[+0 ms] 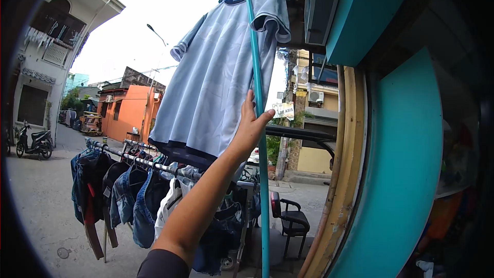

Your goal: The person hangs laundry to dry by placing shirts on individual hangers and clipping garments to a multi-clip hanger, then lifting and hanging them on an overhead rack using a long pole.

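One pale blue shirt (221,72) hangs high overhead, hooked at the top of a teal pole (260,123) that runs near-vertical from ground to collar. Only one hand (250,123) shows; I take it for the left. Its fingers (249,104) lie extended, flat against the pole's left side, thumb touching the shaft, not wrapped.

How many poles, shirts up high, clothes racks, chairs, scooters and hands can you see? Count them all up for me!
Teal pole: 1
Pale blue shirt up high: 1
Clothes rack: 1
Black chair: 1
Scooter: 1
Left hand, on the pole: 1
Total: 6
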Demonstrator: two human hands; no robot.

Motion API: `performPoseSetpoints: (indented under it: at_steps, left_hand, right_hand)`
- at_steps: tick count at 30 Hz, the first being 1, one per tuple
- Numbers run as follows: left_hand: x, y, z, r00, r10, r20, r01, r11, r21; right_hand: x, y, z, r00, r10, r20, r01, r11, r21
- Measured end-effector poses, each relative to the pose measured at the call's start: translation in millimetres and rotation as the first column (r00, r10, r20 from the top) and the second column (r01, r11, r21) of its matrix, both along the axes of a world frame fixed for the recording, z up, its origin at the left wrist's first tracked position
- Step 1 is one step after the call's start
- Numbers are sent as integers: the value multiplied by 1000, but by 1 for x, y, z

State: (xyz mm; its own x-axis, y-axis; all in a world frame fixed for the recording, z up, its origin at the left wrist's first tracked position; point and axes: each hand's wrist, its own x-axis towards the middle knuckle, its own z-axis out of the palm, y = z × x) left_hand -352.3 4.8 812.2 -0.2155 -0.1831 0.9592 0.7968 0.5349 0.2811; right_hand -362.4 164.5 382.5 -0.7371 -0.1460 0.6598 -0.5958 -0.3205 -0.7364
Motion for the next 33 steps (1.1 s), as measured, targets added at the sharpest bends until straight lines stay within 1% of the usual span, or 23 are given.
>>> performPoseSetpoints:
  at_steps: [1, 2, 3, 4, 5, 6, 7, 8, 9, 10, 11, 12, 13, 15, 16, 17, 18, 21, 23, 25, 29, 32, 33]
  left_hand:
    - [14, -9, -12, 993, 83, -81, -91, 992, -92]
    - [29, -18, -26, 974, 154, -169, -183, 967, -175]
    - [47, -26, -41, 975, 115, -191, -154, 967, -202]
    - [68, -32, -56, 983, 102, -150, -130, 974, -186]
    - [80, -44, -70, 992, 52, -119, -73, 981, -180]
    - [91, -57, -84, 996, 1, -89, -16, 985, -169]
    - [105, -67, -97, 998, -48, -32, 43, 989, -142]
    - [117, -78, -109, 995, -98, 23, 100, 989, -112]
    - [125, -89, -121, 987, -150, 63, 153, 986, -59]
    - [117, -107, -136, 973, -221, 66, 224, 974, -34]
    - [128, -115, -147, 934, -330, 135, 316, 942, 116]
    - [138, -122, -156, 877, -443, 186, 389, 882, 265]
    - [142, -131, -167, 875, -453, 171, 401, 876, 270]
    - [148, -150, -190, 908, -386, 163, 309, 880, 361]
    - [150, -158, -201, 906, -394, 155, 318, 874, 367]
    - [152, -166, -211, 904, -403, 144, 310, 849, 427]
    - [153, -172, -220, 902, -411, 133, 302, 821, 484]
    - [155, -187, -248, 893, -435, 118, 308, 780, 545]
    - [158, -195, -265, 886, -448, 117, 307, 759, 575]
    - [161, -197, -277, 881, -460, 110, 298, 721, 625]
    - [155, -205, -302, 883, -463, 76, 304, 689, 658]
    - [149, -210, -318, 878, -470, 91, 283, 663, 692]
    - [147, -211, -323, 876, -473, 93, 284, 662, 694]
  right_hand:
    - [10, -12, 24, 991, 99, 85, -94, 994, -64]
    - [8, -29, 36, 999, 37, 3, -37, 997, -75]
    - [33, -31, 77, 999, -7, -53, 3, 998, -62]
    - [24, -44, 83, 994, 102, 42, -95, 985, -146]
    - [35, -41, 114, 978, 195, 79, -184, 974, -133]
    - [20, -53, 132, 975, 214, 59, -211, 976, -44]
    - [14, -52, 146, 987, 157, -29, -158, 986, -53]
    - [20, -62, 176, 988, 124, -94, -139, 975, -171]
    - [26, -62, 207, 983, 128, -131, -148, 976, -160]
    - [30, -63, 238, 988, 71, -138, -89, 988, -127]
    - [28, -64, 265, 975, 54, -218, -85, 987, -138]
    - [27, -68, 293, 966, 16, -259, -58, 986, -157]
    - [28, -69, 320, 960, 18, -279, -59, 988, -141]
    - [23, -73, 368, 939, -27, -343, -22, 990, -139]
    - [24, -77, 389, 933, -24, -358, -28, 990, -140]
    - [24, -81, 407, 931, -44, -363, -8, 990, -142]
    - [25, -86, 422, 928, -50, -368, -1, 991, -136]
    - [28, -100, 459, 918, -64, -392, 13, 991, -130]
    - [31, -107, 480, 910, -126, -396, 72, 986, -149]
    - [34, -114, 501, 905, -130, -405, 80, 987, -140]
    - [36, -124, 547, 888, -132, -440, 79, 988, -136]
    - [52, -136, 568, 894, -156, -421, 106, 984, -140]
    - [54, -140, 573, 897, -133, -422, 79, 986, -144]
